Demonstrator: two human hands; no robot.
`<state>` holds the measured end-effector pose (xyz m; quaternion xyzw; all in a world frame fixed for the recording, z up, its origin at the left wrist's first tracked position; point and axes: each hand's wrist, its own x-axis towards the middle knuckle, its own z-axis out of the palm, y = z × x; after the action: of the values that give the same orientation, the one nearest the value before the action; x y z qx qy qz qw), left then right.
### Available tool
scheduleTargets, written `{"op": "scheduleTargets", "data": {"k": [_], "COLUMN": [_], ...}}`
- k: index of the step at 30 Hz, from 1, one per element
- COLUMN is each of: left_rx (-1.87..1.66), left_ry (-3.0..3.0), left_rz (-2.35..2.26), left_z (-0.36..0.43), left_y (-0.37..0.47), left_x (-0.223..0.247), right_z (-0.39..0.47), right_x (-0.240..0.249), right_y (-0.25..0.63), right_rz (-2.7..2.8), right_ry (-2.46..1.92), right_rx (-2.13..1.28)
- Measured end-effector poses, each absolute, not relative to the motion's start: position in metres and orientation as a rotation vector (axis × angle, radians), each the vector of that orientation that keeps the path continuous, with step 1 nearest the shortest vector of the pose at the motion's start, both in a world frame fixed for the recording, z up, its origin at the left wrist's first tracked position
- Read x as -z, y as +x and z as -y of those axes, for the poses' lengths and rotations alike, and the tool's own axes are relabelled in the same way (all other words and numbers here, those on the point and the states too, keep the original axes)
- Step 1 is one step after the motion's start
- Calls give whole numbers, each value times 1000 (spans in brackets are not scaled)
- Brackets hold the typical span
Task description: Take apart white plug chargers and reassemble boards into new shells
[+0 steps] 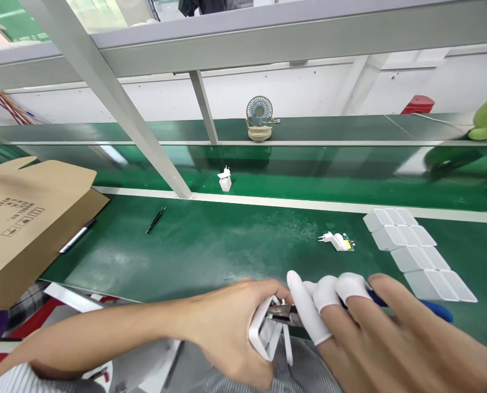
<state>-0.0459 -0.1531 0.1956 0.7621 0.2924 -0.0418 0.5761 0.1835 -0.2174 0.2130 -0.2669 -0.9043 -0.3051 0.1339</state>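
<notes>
My left hand (237,327) is closed around a white hollow plastic housing (264,331), whose open end faces up at the bench's front edge. My right hand (358,322), with white covers on several fingertips, grips pliers (286,315) with blue handles. The jaws of the pliers reach into the opening of the housing. A thin white piece (287,345) hangs beside the housing. Farther back on the green bench lies a white plug (336,240) with a small circuit board attached. What the jaws hold inside is too small to tell.
White plastic trays (425,256) stand at the right. Another white plug (225,180) stands beyond the pale strip. A black pen (156,220) lies left of centre, with a cardboard box (34,218) at far left. A small fan (259,117) sits on the back shelf.
</notes>
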Motion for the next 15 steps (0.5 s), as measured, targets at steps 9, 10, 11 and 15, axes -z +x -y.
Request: {"op": "scheduleTargets", "data": {"k": [9, 10, 11, 15], "left_rx": [69, 59, 50, 0], "left_ry": [1746, 1740, 1730, 1676], "left_rz": [-705, -698, -686, -657], "left_z": [157, 157, 158, 159], "left_y": [-46, -45, -45, -44], "left_x": [-189, -189, -189, -187], "right_z": [220, 220, 221, 223], "right_x": [-205, -205, -206, -206], "right_y": [184, 185, 185, 183], "right_rz": [2788, 2771, 2743, 2664], "right_ry": [-759, -766, -775, -847], "right_rx": [792, 810, 836, 931]}}
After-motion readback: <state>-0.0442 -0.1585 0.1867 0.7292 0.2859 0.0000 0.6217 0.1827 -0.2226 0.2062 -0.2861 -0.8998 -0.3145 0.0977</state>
